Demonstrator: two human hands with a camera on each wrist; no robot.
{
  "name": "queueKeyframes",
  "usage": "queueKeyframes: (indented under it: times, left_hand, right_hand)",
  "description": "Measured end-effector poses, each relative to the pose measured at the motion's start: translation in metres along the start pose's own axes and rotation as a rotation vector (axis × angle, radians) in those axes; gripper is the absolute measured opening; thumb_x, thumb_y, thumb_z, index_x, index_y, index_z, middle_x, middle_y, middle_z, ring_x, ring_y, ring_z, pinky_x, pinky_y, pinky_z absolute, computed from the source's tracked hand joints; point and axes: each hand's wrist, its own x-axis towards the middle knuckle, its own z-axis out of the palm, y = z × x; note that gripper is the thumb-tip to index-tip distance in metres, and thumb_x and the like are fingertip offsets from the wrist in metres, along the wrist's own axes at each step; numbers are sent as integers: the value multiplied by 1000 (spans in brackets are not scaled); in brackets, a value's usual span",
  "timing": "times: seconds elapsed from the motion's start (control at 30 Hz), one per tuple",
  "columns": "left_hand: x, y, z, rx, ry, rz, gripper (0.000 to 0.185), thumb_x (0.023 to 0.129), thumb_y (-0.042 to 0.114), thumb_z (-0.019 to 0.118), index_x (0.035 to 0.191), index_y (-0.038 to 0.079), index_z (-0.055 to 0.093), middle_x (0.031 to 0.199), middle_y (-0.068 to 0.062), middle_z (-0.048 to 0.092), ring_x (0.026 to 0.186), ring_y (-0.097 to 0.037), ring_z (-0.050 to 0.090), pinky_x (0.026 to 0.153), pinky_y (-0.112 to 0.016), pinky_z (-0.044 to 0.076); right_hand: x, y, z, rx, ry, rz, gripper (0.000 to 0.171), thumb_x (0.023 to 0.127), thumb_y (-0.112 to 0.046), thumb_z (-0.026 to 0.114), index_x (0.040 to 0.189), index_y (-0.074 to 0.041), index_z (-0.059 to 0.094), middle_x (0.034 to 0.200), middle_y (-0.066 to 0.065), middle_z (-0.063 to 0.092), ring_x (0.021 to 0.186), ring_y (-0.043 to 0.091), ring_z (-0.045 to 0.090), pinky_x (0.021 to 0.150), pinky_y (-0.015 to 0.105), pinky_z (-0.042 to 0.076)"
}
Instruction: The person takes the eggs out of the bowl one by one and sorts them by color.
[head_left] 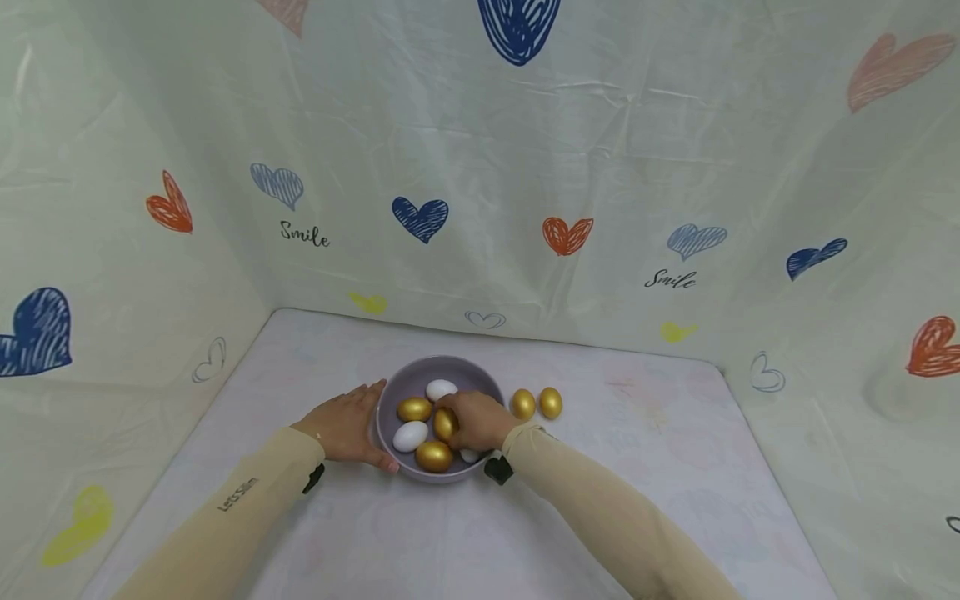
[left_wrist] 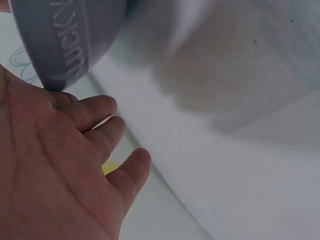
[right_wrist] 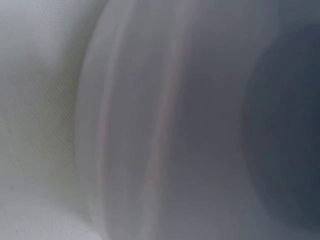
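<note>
Heart-printed cloth backs the desk; right hand point(head_left: 476, 419) fingers pinch a smooth, likely slippery gold egg point(head_left: 444, 423) round its middle; left hand point(head_left: 347, 425) rests flat, steadying the bowl point(head_left: 420, 377).

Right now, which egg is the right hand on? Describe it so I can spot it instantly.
Find the grey bowl mid-table, with the left hand resting against its outer wall. Inside it, the right hand curls over a gold egg at the centre. Unlike the other gold eggs in the bowl, it is half covered by fingers and lies between two white eggs.
</note>
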Motion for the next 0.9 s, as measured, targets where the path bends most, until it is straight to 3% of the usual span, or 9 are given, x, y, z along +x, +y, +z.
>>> queueKeyframes:
  times: [0.27, 0.37, 0.53, 0.73, 0.9]
  left_hand:
    - [0, -1, 1, -5, 8, 1, 136, 58, 73, 82, 151, -10, 27, 150, -30, 37, 137, -50, 35, 108, -58, 34]
    - [0, -2, 2, -1, 8, -6, 137, 58, 75, 81, 151, -10, 27, 149, -31, 38, 137, -49, 36, 107, -58, 35]
    - [1, -1, 2, 7, 3, -13, 138, 57, 76, 81, 151, -10, 27, 149, -31, 38, 137, -48, 36, 108, -57, 35]
    - [1, 0, 2, 18, 2, -13, 137, 58, 75, 81, 151, -10, 27, 149, -31, 38, 137, -48, 36, 108, -57, 35]
    - [0, 0, 2, 11, 2, -11, 136, 59, 73, 82, 151, -10, 26, 148, -32, 38, 137, -48, 36, 108, -57, 35]
  right_hand:
    - [1, 4, -1, 44, 64, -61, 63, 79, -18, 82, 138, -11, 59, 126, 0, 65, 111, 12, 59, 98, 27, 45]
    - [-3, 5, -6, 77, 82, -78, 64, 80, -19, 83, 139, -10, 58, 130, -1, 63, 112, 11, 58, 97, 26, 46]
    - [-18, 9, -22, 247, 88, -99, 65, 84, -19, 82, 142, -8, 55, 135, 0, 59, 108, 12, 61, 89, 25, 51]
    - [-40, 22, -47, 455, 114, -118, 65, 85, -16, 81, 143, -11, 53, 132, -2, 58, 105, 14, 62, 89, 30, 53]
    - [-62, 45, -67, 520, 191, -71, 67, 83, -15, 82, 144, -13, 53, 130, 0, 60, 103, 18, 64, 86, 35, 55]
